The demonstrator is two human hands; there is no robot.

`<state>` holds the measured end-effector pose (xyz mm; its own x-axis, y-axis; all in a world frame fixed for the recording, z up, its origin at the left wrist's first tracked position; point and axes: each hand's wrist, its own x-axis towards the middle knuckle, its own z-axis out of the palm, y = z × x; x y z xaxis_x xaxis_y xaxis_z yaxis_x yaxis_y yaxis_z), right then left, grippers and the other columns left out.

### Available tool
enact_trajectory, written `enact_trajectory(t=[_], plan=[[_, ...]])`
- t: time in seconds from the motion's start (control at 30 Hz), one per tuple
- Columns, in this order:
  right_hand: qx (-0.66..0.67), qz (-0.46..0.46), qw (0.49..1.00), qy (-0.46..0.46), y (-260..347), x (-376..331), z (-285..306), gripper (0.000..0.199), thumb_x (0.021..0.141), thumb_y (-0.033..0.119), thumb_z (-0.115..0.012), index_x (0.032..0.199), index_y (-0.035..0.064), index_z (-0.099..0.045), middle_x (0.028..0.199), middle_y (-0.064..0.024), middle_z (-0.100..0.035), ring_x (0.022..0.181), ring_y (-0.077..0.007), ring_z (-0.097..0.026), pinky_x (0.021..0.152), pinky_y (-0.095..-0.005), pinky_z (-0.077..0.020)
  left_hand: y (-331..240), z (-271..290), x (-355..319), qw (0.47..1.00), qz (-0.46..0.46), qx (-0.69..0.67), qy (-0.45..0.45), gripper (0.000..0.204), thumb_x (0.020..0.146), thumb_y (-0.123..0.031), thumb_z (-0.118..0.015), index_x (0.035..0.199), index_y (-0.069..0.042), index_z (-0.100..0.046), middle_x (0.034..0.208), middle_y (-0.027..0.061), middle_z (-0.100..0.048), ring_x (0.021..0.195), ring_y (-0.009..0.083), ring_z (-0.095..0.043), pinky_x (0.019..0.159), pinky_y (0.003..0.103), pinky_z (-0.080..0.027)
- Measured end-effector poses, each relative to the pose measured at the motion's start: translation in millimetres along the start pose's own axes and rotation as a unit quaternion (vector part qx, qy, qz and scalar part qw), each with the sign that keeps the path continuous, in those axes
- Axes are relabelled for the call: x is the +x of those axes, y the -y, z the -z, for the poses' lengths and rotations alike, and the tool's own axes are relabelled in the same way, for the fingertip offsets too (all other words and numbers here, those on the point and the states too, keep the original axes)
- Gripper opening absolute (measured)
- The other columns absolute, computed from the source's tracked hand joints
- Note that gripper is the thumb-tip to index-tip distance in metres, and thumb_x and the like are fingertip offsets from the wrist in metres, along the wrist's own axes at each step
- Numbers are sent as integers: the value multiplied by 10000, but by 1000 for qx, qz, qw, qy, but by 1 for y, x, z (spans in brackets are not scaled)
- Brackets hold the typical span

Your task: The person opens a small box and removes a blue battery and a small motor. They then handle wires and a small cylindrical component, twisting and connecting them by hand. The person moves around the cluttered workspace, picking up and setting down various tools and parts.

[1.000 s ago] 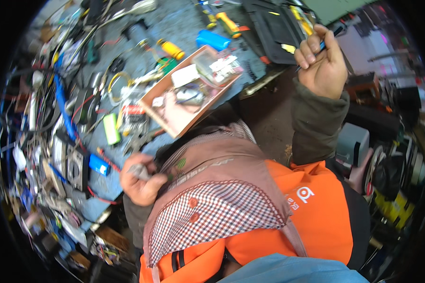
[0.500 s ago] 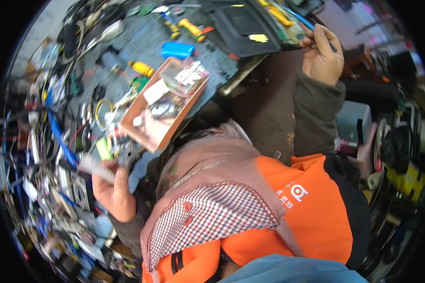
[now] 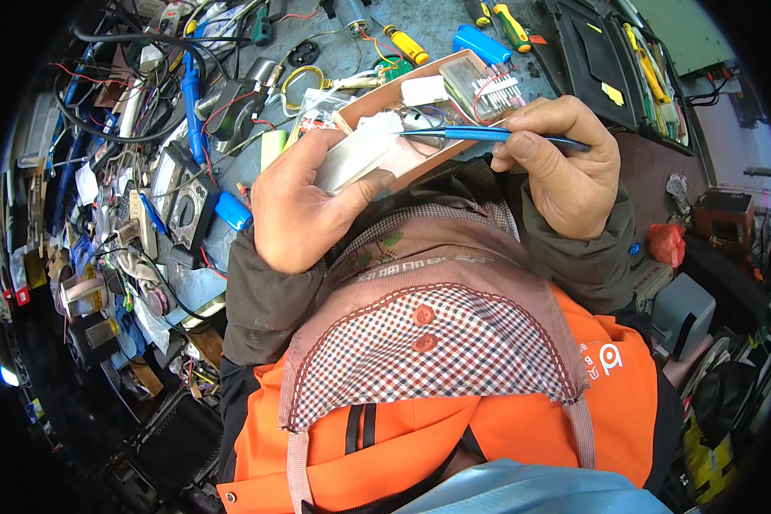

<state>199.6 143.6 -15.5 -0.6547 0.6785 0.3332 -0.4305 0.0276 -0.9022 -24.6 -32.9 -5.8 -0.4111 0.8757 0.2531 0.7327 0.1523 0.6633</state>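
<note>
My left hand (image 3: pixel 304 193) is closed around a flat whitish piece (image 3: pixel 360 154), perhaps a small plastic bag, pinched between thumb and fingers. In my right hand (image 3: pixel 565 163) are blue tweezers (image 3: pixel 471 134), held level between thumb and fingers. Their thin tip points left and reaches the whitish piece's upper right edge; whether it touches cannot be made out. Both hands are over the near side of a shallow orange-brown box (image 3: pixel 437 158). Inside it lie a white block (image 3: pixel 423 90), a clear case (image 3: pixel 471 86) and small parts, partly hidden by my hands.
Behind the box, a yellow-handled screwdriver (image 3: pixel 405 44) and a blue battery-like pack (image 3: pixel 482 43) lie on the blue-grey bench (image 3: pixel 317 21). An open black tool case (image 3: pixel 587 60) stands far right. Cables, a multimeter (image 3: pixel 184 201) and loose parts crowd the left.
My right hand has brought the tweezers down and left to the box. My left hand has moved up and right with the whitish piece. The view has shifted too.
</note>
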Motion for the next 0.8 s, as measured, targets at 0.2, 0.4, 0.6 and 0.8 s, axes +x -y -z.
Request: enact_trajectory(t=[0.2,0.4,0.6,0.8], plan=[[-1,-1,1000,-20,-3,2,6,108,1003,18,-756,1086,-44,-726,958,-93,-744,812,-143,-723,746,-265,-602,2,-2,-1,1000,5,-15,3,467,758,-242,-947,1127,-38,-746,960,176,-773,847,325,-777,755,398,-601],[-13,-59,998,31,-1,8,4,109,1003,35,-755,1083,-34,-730,970,-81,-750,822,-123,-707,754,-251,-588,-1,3,-1,999,-24,13,41,453,820,-182,-965,1150,-3,-712,981,81,-764,874,122,-698,793,305,-565],[-26,-93,986,139,-5,28,-20,203,1072,146,-695,1137,-46,-684,1064,-61,-723,985,-125,-680,859,-265,-543,-15,4,5,997,-64,24,47,490,782,-269,-945,1147,-46,-706,973,178,-758,863,363,-755,760,418,-588],[-91,56,988,111,-28,23,-58,331,1070,210,-678,1297,-22,-608,1052,-164,-738,958,-262,-744,817,-381,-580,-19,-3,7,995,-93,2,23,489,790,-196,-950,1168,-25,-691,970,156,-746,852,328,-747,754,401,-581]])
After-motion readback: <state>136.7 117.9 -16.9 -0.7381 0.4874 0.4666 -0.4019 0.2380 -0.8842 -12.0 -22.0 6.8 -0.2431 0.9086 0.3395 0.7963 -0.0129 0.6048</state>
